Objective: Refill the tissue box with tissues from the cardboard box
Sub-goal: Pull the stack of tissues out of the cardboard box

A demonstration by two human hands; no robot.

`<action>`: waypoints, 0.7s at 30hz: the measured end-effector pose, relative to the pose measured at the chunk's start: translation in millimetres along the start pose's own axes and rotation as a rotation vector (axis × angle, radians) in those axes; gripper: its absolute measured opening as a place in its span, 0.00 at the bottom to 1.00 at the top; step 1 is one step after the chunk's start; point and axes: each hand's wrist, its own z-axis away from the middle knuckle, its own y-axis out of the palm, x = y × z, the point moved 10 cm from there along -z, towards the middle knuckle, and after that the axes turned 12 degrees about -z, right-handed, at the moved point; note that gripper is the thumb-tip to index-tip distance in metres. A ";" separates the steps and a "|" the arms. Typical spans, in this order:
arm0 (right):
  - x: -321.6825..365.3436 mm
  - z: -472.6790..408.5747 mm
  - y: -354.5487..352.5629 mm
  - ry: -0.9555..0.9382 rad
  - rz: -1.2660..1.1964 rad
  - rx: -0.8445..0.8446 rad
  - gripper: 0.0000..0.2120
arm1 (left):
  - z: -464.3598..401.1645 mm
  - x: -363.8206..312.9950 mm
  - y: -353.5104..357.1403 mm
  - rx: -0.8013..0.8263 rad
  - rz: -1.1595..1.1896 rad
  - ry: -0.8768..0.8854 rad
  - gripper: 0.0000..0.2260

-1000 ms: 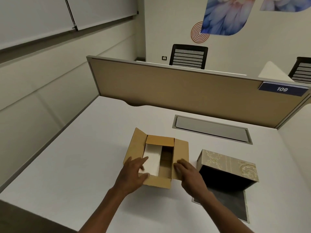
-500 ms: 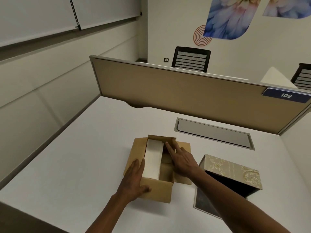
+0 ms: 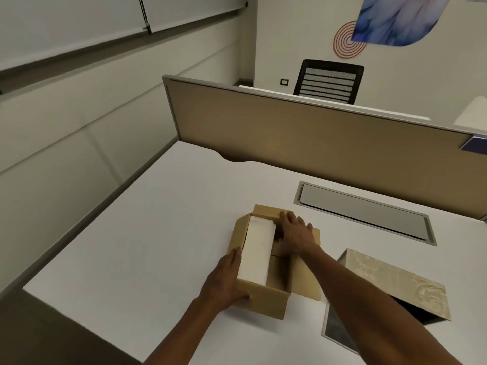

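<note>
A small brown cardboard box (image 3: 266,301) stands open on the white desk, with a white stack of tissues (image 3: 257,252) lying along its left half. My left hand (image 3: 226,281) grips the box's near left corner, thumb on the front wall. My right hand (image 3: 296,237) reaches into the right half of the box beside the stack, fingers spread toward the far flap; whether it grips anything is hidden. The tissue box (image 3: 390,280), beige with a floral pattern, lies open to the right with a dark inside, partly behind my right forearm.
The white desk (image 3: 158,246) ends at a tan partition (image 3: 303,138) at the back. A grey cable hatch (image 3: 363,213) is set into the desk behind the boxes. The tissue box's flat lid (image 3: 340,330) lies on the desk by my right forearm. A black chair (image 3: 328,84) stands beyond the partition.
My right hand has moved from the box's right flap into the box beside the tissue stack. My left hand has slid to the near left corner. The view has shifted left.
</note>
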 end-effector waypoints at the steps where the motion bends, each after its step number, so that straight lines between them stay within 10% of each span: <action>1: -2.8 -1.5 0.9 0.005 -0.062 -0.020 0.42 | -1.8 0.6 1.6 0.008 0.010 -0.011 0.56; 13: -36.8 7.4 6.5 0.095 -0.941 -0.243 0.34 | -2.4 -0.3 5.7 -0.009 0.156 -0.001 0.52; 21: -22.2 24.8 -17.8 0.074 -0.571 -0.353 0.31 | -3.5 3.1 6.6 -0.020 0.122 0.003 0.54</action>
